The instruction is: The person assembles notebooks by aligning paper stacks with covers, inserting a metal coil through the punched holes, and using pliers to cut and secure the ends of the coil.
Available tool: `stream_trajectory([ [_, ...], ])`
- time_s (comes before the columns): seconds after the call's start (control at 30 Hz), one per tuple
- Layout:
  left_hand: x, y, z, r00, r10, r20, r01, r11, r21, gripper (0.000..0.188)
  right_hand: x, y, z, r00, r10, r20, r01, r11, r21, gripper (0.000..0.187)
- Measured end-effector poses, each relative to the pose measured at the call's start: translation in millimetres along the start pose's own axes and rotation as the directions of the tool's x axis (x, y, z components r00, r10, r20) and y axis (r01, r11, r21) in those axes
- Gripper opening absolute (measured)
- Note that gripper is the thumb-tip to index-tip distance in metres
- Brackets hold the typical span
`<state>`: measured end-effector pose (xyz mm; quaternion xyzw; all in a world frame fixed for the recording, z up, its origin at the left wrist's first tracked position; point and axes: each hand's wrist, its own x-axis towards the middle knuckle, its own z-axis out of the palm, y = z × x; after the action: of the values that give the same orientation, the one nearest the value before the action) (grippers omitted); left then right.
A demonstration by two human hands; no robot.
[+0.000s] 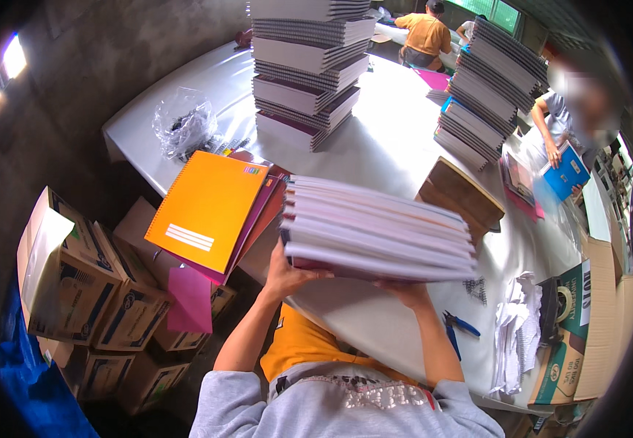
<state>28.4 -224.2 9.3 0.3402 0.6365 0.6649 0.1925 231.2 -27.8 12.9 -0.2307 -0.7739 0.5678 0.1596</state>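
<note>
A thick stack of notebooks (378, 237) is between my hands above the near edge of the table, its white page edges facing me and slightly blurred. My left hand (294, 274) grips its lower left corner, thumb along the front. Under the right part of the stack is my right hand (405, 292), its fingers mostly hidden beneath. Just left of the stack lies an orange spiral notebook (207, 208) on top of purple and reddish covers (261, 215). A brown wooden piece (462, 193) stands behind the stack's right end.
Tall piles of spiral notebooks (305, 95) (488, 91) rise across the white table (397, 157). Blue-handled pliers (462, 325) and crumpled paper strips (515, 332) lie at right. A clear plastic bag (185, 124) sits at left. Cartons (75, 299) flank the table; a co-worker holds a blue notebook (566, 171).
</note>
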Motion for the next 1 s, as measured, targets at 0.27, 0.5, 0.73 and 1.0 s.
stream_trajectory([
  [0.27,-1.2,26.2,4.6,0.990,0.142,-0.028,-0.129,0.955,0.268,0.094,4.3,-22.9,2.9,0.947,-0.317,-0.047,0.314,0.947,-0.067,0.046],
  [0.5,41.4,49.6,-7.0,0.953,0.301,-0.033,-0.267,0.888,0.375,0.102,26.4,-50.0,21.0,0.850,-0.425,-0.310,0.461,0.886,0.050,0.054],
  [0.73,191.7,52.2,6.4,0.997,0.045,-0.070,-0.016,0.930,0.366,0.084,127.8,-54.4,7.4,0.938,0.097,-0.333,0.110,0.827,0.552,0.066],
  [1.0,244.6,-21.9,39.1,0.988,-0.016,-0.153,0.094,0.852,0.515,0.070,183.8,-14.8,-18.4,0.863,0.463,-0.200,-0.211,0.692,0.690,0.069],
])
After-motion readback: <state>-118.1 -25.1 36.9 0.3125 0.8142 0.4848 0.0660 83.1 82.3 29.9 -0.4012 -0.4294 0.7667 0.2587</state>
